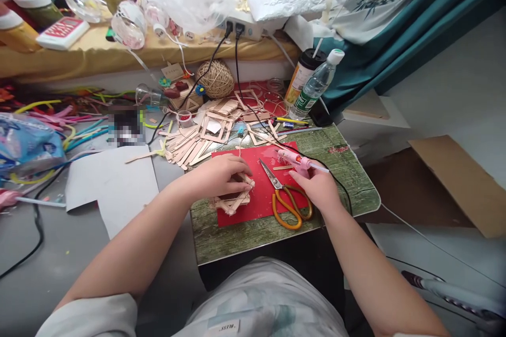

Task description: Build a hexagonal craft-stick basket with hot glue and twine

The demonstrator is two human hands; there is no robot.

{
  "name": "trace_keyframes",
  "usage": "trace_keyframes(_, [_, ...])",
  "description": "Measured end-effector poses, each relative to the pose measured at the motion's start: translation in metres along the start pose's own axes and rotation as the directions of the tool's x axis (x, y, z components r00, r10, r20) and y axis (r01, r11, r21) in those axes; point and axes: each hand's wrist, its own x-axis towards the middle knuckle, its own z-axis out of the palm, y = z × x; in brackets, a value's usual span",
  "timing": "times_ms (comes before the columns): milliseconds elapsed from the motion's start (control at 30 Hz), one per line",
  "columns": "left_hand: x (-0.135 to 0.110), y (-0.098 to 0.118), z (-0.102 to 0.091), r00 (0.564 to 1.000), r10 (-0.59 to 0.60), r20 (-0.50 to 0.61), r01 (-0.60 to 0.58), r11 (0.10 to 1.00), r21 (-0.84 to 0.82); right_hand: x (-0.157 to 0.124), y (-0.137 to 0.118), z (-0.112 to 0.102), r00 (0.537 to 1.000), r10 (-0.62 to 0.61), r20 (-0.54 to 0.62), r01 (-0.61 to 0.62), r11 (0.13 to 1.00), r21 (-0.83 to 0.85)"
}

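My left hand (223, 176) is closed around the top of a small stacked frame of popsicle sticks (233, 204), which rests on a red sheet (259, 208). Its palm hides part of that frame. My right hand (321, 187) grips a pink hot glue gun (294, 159), a clear glue stick poking from its rear and the nozzle pointing left over the sheet. Scissors with orange handles (288, 210) lie between the two hands, blades toward the back. A single popsicle stick (282, 168) lies near the glue gun.
Behind the sheet lie a pile of loose popsicle sticks (185, 146) and several square stick frames (216, 127). A twine ball (215, 79), a water bottle (316, 87) and a lidded cup (302, 76) stand farther back. A black cord (253, 108) crosses the table toward my right hand.
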Motion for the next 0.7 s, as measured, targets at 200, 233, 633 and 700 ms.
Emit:
trace_keyframes(200, [-0.001, 0.000, 0.000, 1.000, 0.019, -0.006, -0.019, 1.000, -0.012, 0.000, -0.008, -0.008, 0.998, 0.063, 0.011, -0.062, 0.997, -0.048])
trace_keyframes(233, [-0.001, 0.001, 0.000, 1.000, 0.016, -0.010, -0.016, 1.000, -0.012, -0.004, -0.008, -0.012, 0.997, 0.081, -0.003, -0.081, 0.997, -0.007])
trace_keyframes(633, [0.000, 0.001, 0.000, 1.000, -0.002, -0.014, 0.002, 1.000, -0.004, -0.084, -0.059, -0.032, 0.822, -0.090, 0.563, 0.001, 0.988, 0.157])
trace_keyframes(700, [0.000, 0.001, 0.000, 1.000, 0.004, -0.013, -0.004, 1.000, -0.001, -0.087, -0.063, -0.026, 0.804, -0.085, 0.588, 0.012, 0.992, 0.126])
